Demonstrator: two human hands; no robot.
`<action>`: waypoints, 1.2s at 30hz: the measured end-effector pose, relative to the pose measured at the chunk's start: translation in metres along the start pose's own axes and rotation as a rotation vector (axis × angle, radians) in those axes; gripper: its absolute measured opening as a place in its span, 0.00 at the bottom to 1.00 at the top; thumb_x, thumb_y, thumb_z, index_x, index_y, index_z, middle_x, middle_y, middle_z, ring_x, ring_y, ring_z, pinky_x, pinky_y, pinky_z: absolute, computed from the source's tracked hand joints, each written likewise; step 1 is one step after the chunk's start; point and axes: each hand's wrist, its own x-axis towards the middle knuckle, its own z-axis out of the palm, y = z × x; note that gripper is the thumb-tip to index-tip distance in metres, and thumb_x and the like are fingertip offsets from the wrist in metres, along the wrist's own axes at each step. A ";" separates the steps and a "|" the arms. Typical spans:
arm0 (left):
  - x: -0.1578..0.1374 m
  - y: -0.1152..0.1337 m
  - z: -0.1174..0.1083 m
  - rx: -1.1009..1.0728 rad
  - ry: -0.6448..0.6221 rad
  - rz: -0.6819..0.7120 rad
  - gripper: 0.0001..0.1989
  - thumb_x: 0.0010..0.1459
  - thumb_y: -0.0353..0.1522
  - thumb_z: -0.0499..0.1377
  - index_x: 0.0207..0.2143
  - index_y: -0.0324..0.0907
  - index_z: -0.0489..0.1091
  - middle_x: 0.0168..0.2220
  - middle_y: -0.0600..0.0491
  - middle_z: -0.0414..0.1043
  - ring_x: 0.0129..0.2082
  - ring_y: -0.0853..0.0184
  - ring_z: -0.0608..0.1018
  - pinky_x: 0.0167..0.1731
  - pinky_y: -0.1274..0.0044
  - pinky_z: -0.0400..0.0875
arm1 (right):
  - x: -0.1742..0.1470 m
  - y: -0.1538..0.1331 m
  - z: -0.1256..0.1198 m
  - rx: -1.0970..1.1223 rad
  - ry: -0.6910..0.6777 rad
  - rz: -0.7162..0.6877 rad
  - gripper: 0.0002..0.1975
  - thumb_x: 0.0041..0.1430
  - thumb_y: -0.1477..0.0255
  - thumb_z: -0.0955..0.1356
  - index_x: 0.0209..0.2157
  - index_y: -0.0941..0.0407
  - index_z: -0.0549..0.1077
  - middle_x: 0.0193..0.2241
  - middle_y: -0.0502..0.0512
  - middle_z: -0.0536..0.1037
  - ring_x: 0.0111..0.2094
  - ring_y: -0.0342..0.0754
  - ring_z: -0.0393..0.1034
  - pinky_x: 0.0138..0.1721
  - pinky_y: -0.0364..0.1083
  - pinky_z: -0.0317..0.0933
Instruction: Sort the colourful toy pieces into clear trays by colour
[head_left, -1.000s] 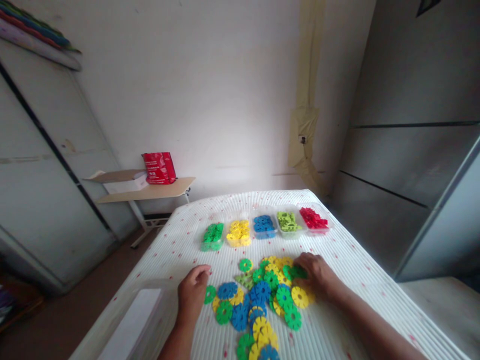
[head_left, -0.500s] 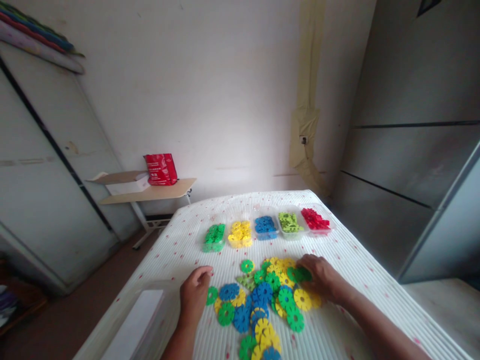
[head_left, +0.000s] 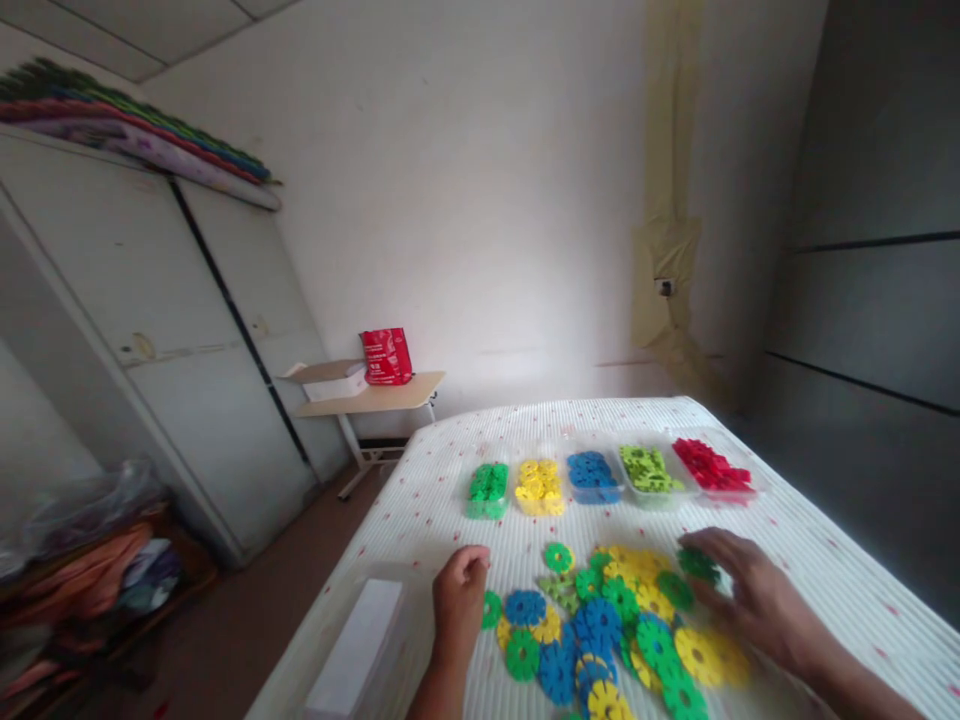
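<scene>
Notched plastic discs in green, yellow and blue lie in a loose pile [head_left: 600, 625] on the table. At its right edge, my right hand [head_left: 757, 595] has its thumb and fingers around a green notched disc [head_left: 699, 565]. Another green disc [head_left: 675, 590] lies just left of those fingertips. Left of the pile, my left hand [head_left: 459, 600] is closed with curled fingers, and whatever may be inside is hidden. A single green disc [head_left: 490, 609] lies beside it. Light green pieces [head_left: 561, 590] show among the discs.
Across the table stand clear tubs of green [head_left: 488, 485], yellow [head_left: 539, 486], blue [head_left: 592, 475], light green [head_left: 649, 468] and red pieces [head_left: 712, 466]. A clear container with a white block [head_left: 356, 650] stands at left. A small side table [head_left: 375, 397] holds a red bag [head_left: 387, 356].
The view has swung left, so everything sits further right in the picture. My right hand has drawn slightly away from the pile with a green disc. My left hand stays closed beside the pile.
</scene>
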 end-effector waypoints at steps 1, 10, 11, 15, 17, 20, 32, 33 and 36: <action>0.001 -0.002 0.001 -0.002 0.002 0.000 0.13 0.45 0.37 0.53 0.25 0.40 0.74 0.24 0.48 0.77 0.28 0.61 0.78 0.30 0.74 0.73 | 0.001 -0.004 -0.001 0.031 0.032 0.026 0.15 0.54 0.60 0.64 0.39 0.53 0.73 0.37 0.59 0.77 0.36 0.54 0.72 0.37 0.50 0.68; 0.002 -0.016 0.007 0.007 -0.008 0.005 0.12 0.47 0.34 0.52 0.27 0.41 0.74 0.27 0.48 0.77 0.32 0.61 0.79 0.32 0.74 0.72 | 0.023 -0.063 0.040 -0.003 0.013 -0.192 0.19 0.51 0.64 0.67 0.46 0.52 0.70 0.42 0.60 0.75 0.43 0.56 0.69 0.43 0.53 0.64; 0.002 -0.015 0.007 0.003 -0.008 -0.003 0.12 0.47 0.34 0.51 0.27 0.41 0.74 0.27 0.48 0.77 0.32 0.61 0.78 0.32 0.74 0.72 | 0.031 -0.075 0.047 0.000 -0.008 -0.245 0.20 0.51 0.65 0.67 0.47 0.53 0.70 0.42 0.60 0.75 0.44 0.56 0.69 0.44 0.53 0.63; 0.000 -0.010 0.005 -0.016 0.023 -0.031 0.13 0.47 0.34 0.51 0.28 0.40 0.74 0.26 0.49 0.77 0.28 0.62 0.78 0.33 0.74 0.72 | 0.083 -0.128 0.070 0.008 0.001 -0.375 0.21 0.50 0.73 0.66 0.48 0.57 0.68 0.41 0.61 0.74 0.44 0.55 0.66 0.46 0.54 0.57; 0.000 -0.008 0.004 -0.030 0.045 -0.039 0.13 0.46 0.35 0.52 0.28 0.40 0.74 0.27 0.49 0.77 0.28 0.62 0.77 0.34 0.73 0.71 | 0.114 -0.150 0.081 -0.018 -0.010 -0.374 0.21 0.49 0.72 0.66 0.48 0.56 0.68 0.40 0.60 0.75 0.44 0.55 0.66 0.45 0.53 0.57; 0.001 -0.008 0.003 -0.052 0.071 -0.053 0.13 0.46 0.36 0.52 0.27 0.40 0.75 0.28 0.48 0.78 0.31 0.61 0.78 0.36 0.73 0.71 | 0.152 -0.172 0.095 -0.035 0.020 -0.336 0.20 0.52 0.70 0.67 0.48 0.55 0.68 0.42 0.60 0.75 0.44 0.53 0.66 0.45 0.52 0.56; 0.000 -0.008 0.005 -0.058 0.044 -0.054 0.13 0.46 0.36 0.52 0.27 0.41 0.74 0.26 0.50 0.77 0.28 0.62 0.77 0.32 0.73 0.70 | 0.110 -0.113 0.080 0.127 0.059 -0.276 0.09 0.55 0.75 0.62 0.33 0.56 0.73 0.34 0.57 0.77 0.37 0.49 0.71 0.40 0.48 0.63; 0.000 -0.009 0.006 -0.059 0.036 -0.055 0.12 0.46 0.36 0.52 0.27 0.41 0.74 0.25 0.51 0.77 0.27 0.62 0.77 0.32 0.73 0.70 | 0.099 -0.103 0.073 0.136 0.047 -0.252 0.09 0.56 0.75 0.61 0.33 0.56 0.73 0.33 0.57 0.77 0.36 0.49 0.71 0.39 0.47 0.64; -0.001 -0.009 0.006 -0.071 0.017 -0.051 0.12 0.46 0.36 0.52 0.27 0.41 0.74 0.25 0.51 0.76 0.28 0.62 0.77 0.32 0.73 0.70 | 0.067 -0.081 0.049 0.140 -0.032 -0.171 0.10 0.56 0.74 0.60 0.36 0.56 0.72 0.32 0.56 0.77 0.32 0.47 0.71 0.35 0.45 0.64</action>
